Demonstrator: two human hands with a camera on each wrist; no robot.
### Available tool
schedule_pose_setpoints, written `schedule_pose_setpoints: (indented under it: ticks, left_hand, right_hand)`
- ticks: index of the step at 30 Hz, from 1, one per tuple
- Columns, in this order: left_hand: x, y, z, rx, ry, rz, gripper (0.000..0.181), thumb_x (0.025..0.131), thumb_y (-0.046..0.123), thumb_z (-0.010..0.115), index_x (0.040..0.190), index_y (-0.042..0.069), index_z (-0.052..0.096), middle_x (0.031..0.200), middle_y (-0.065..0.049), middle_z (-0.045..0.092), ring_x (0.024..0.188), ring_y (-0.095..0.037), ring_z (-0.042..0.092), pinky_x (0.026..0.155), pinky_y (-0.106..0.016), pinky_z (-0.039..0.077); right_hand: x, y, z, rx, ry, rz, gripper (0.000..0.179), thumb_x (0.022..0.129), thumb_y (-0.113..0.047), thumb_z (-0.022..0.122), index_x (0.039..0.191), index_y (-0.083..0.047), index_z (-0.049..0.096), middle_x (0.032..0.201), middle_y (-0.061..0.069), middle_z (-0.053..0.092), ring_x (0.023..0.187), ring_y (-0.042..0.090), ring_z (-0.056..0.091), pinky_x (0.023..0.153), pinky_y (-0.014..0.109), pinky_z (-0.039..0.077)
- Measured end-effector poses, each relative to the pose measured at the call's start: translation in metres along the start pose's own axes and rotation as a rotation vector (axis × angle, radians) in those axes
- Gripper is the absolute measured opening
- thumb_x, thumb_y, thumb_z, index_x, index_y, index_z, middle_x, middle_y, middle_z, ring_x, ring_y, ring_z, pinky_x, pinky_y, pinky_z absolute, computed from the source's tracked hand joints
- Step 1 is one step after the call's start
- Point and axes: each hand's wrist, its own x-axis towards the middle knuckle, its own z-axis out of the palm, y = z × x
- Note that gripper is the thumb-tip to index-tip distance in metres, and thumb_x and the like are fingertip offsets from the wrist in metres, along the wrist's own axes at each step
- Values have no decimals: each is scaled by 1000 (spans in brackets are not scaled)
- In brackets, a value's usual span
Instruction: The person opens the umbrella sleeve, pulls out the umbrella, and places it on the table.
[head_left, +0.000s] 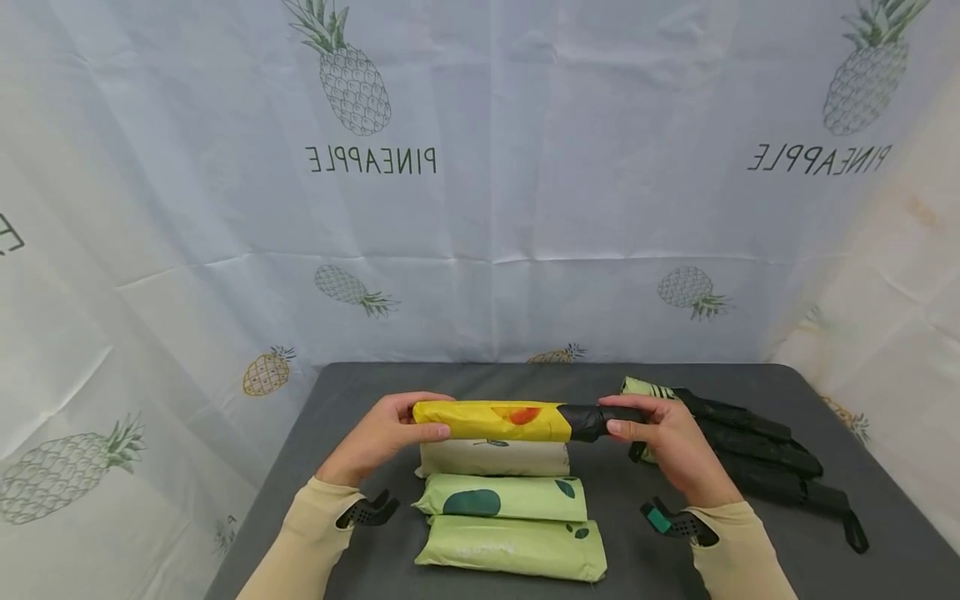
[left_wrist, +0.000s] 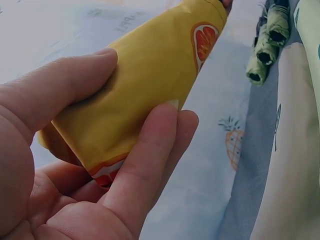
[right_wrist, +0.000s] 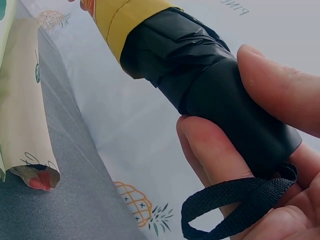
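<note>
Both hands hold one umbrella (head_left: 517, 421) level above the desk (head_left: 750, 533), just behind three sleeved ones near the front edge. Left hand (head_left: 378, 437) grasps the yellow sleeve end; right hand (head_left: 667, 442) grasps the black handle (right_wrist: 235, 115). Sleeving appears nearly complete. Next move likely calls for setting it down behind the cream umbrella (head_left: 491, 458).

Right hand (right_wrist: 260, 150) around black umbrella handle (right_wrist: 235, 115), wrist strap (right_wrist: 235, 200) dangling below.

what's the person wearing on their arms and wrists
Both arms are covered by long, close-fitting beige sleeves that end at the wrists. A black clip-like mount sits at the left wrist; the one at the right wrist is black with a teal patch. Both hands are bare.
</note>
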Motion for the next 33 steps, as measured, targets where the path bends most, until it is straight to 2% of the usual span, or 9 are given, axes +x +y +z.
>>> schedule_pose_setpoints:
  ticks: [8,12,14,19,21,25,28,29,33]
  left_hand:
    - [1,-3,-1,24,-3,15,49,98,27,83,144,18,69,133,-11,71,108,-25,71,96,-48,62]
    - [0,-2,-2,21,13,8,50,97,28,84,144,19,70,134,-11,71,109,-26,70,97,-50,62]
    - [0,-2,-2,16,17,1,50,97,28,84,144,19,70,134,-11,71,110,-26,70,98,-50,61]
    - [1,-2,-3,12,13,-7,51,97,28,84,145,19,69,136,-10,71,111,-27,70,98,-49,61]
    - [1,-2,-4,13,18,-11,51,97,29,85,144,20,69,136,-10,71,111,-27,70,97,-49,61]
    - [2,-4,-4,19,22,-15,51,97,28,85,144,18,69,134,-10,71,110,-26,70,96,-49,62]
    - [2,-4,-4,32,20,-17,51,97,28,85,144,17,69,133,-10,72,108,-24,70,95,-48,62]
    - [1,-4,-5,35,20,-16,52,97,28,84,144,16,69,132,-10,72,107,-24,70,95,-47,62]
    - [2,-4,-5,36,25,-12,51,97,28,84,144,15,70,131,-11,72,106,-24,69,93,-44,61]
  right_hand:
    - [0,3,-4,10,0,5,50,100,-21,80,144,-2,68,133,-14,65,108,8,72,94,29,62]
    - [1,4,-5,14,-9,2,50,101,-21,79,145,-2,67,132,-14,65,106,10,74,94,29,61]
    - [2,4,-5,10,-12,1,50,101,-21,78,146,-2,67,137,-9,64,105,11,74,94,29,61]
    - [0,2,-6,1,-10,-3,50,102,-21,77,146,-1,66,159,16,52,104,11,75,92,30,61]
    - [-1,1,-7,-2,-10,-8,49,102,-21,77,146,-1,66,163,19,47,104,10,75,91,30,61]
    - [-1,2,-8,3,-3,-15,49,102,-20,77,145,0,66,152,3,57,104,9,74,89,29,61]
    - [-1,3,-8,9,-1,-16,49,102,-20,78,145,0,67,144,-7,59,105,8,73,90,30,61]
    - [-1,4,-9,12,-3,-16,49,102,-20,77,145,0,67,146,-5,58,106,8,73,91,31,62]
    - [-2,4,-11,15,-7,-14,49,103,-21,76,146,0,66,162,15,48,107,5,73,91,31,62]
